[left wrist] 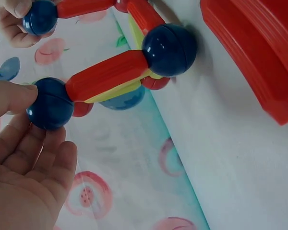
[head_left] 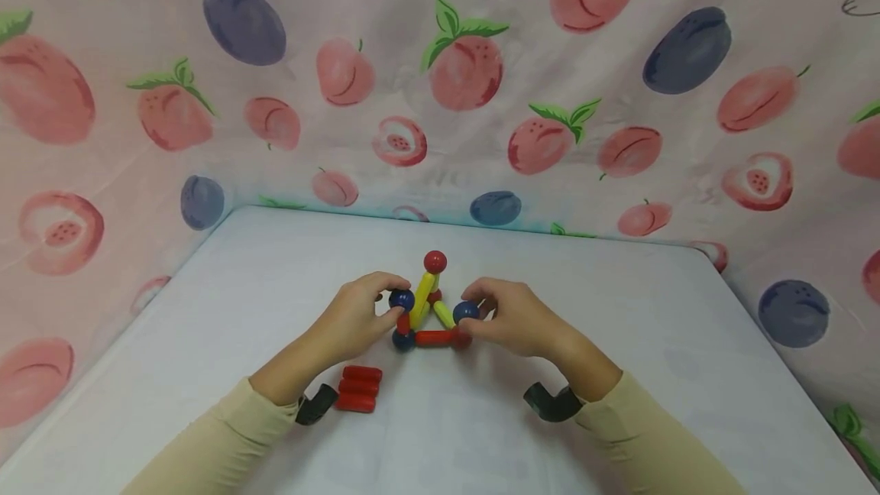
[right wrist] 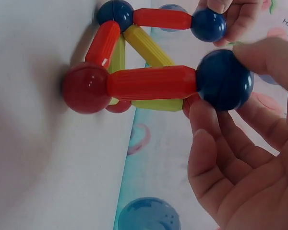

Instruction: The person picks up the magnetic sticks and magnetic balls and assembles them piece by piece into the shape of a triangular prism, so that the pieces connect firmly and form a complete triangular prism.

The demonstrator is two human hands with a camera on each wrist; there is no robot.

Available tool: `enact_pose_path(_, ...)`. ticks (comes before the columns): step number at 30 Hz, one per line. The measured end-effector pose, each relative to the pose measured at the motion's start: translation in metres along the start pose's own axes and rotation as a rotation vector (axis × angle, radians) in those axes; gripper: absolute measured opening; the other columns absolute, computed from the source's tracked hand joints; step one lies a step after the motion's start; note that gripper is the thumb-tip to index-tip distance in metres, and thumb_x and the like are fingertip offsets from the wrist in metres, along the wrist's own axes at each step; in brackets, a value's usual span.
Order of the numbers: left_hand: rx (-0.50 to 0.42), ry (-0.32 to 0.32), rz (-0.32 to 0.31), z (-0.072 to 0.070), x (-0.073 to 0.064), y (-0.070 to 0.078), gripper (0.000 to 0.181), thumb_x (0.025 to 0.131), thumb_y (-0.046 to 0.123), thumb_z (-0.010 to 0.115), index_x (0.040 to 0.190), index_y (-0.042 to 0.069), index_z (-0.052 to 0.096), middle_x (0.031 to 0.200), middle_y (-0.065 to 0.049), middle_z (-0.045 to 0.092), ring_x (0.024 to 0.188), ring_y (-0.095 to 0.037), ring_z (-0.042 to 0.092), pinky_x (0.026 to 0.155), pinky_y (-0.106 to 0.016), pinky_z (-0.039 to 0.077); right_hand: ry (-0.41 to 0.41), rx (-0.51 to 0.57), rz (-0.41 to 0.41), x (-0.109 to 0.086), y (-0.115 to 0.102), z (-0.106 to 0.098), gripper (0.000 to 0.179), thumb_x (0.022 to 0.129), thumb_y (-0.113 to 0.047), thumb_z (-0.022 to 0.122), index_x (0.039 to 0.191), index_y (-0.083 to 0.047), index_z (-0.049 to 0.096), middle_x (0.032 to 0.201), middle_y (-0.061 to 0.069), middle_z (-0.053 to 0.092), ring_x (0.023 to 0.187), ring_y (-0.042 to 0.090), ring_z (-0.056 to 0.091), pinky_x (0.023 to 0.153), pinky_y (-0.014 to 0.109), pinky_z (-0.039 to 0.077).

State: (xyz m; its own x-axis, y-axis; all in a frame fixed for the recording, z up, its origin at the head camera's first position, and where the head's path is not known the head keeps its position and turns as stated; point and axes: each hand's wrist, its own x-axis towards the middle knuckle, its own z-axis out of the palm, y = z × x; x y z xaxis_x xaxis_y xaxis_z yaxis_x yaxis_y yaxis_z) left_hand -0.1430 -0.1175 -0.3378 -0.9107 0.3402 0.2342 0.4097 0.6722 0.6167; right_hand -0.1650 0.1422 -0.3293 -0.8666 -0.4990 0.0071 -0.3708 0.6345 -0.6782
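My left hand pinches a blue ball between thumb and fingers. A red rod joins that ball to a lower blue ball on the table. Across from it, my right hand pinches another blue ball, which tops a red rod standing on a red ball. Another red rod lies between the two lower balls. Behind, yellow rods slope within the ball-and-rod frame, and a red ball forms its peak. The right hand partly hides its upright rod in the head view.
Three loose red rods lie side by side on the white table, close to the left wrist. A fruit-print cloth hangs behind the table. Dark bands sit around both wrists.
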Motion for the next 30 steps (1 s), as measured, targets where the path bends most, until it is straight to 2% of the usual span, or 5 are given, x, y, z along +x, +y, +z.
enact_pose_path(5,-0.004,-0.022,0.010,-0.003,0.001,-0.002,0.035,0.090,0.002,0.073,0.124,0.001,0.066,0.122,-0.011,0.067,0.109,-0.030,0.064,0.092,-0.044,0.054,0.056,-0.022,-0.006,0.000,0.003,-0.001,0.030,0.091,-0.018,0.073,0.119,-0.010,0.065,0.099,-0.003,0.068,0.092,0.016,0.062,0.072,0.029,0.055)
enact_pose_path(17,-0.022,-0.050,-0.038,-0.008,0.003,-0.002,0.035,0.090,0.004,0.074,0.124,0.003,0.068,0.123,-0.011,0.067,0.109,-0.030,0.064,0.092,-0.045,0.054,0.069,0.003,-0.004,0.005,0.002,0.001,0.034,0.093,-0.020,0.071,0.125,-0.008,0.064,0.109,0.001,0.068,0.099,0.020,0.064,0.079,0.032,0.057)
enact_pose_path(22,-0.014,-0.048,-0.038,-0.009,0.004,-0.004,0.035,0.090,0.004,0.074,0.124,0.002,0.068,0.123,-0.011,0.067,0.109,-0.029,0.064,0.092,-0.044,0.054,0.088,0.000,-0.020,0.001,0.004,-0.003,0.045,0.092,-0.024,0.074,0.131,-0.009,0.061,0.121,0.004,0.066,0.104,0.019,0.063,0.088,0.040,0.055)
enact_pose_path(27,-0.022,-0.049,-0.034,-0.008,0.004,-0.005,0.033,0.091,0.004,0.073,0.124,0.003,0.068,0.122,-0.010,0.067,0.110,-0.028,0.063,0.093,-0.044,0.053,0.123,-0.012,0.005,-0.011,0.020,-0.017,0.045,0.090,-0.026,0.076,0.130,-0.009,0.061,0.121,0.006,0.065,0.106,0.021,0.062,0.091,0.045,0.054)
enact_pose_path(30,-0.023,-0.046,-0.026,-0.007,0.004,-0.005,0.033,0.090,0.003,0.073,0.123,0.002,0.068,0.121,-0.010,0.067,0.110,-0.028,0.063,0.094,-0.044,0.053,0.131,-0.043,0.052,-0.022,0.036,-0.026,0.043,0.091,-0.025,0.075,0.128,-0.008,0.061,0.121,0.007,0.065,0.107,0.023,0.062,0.092,0.045,0.053)
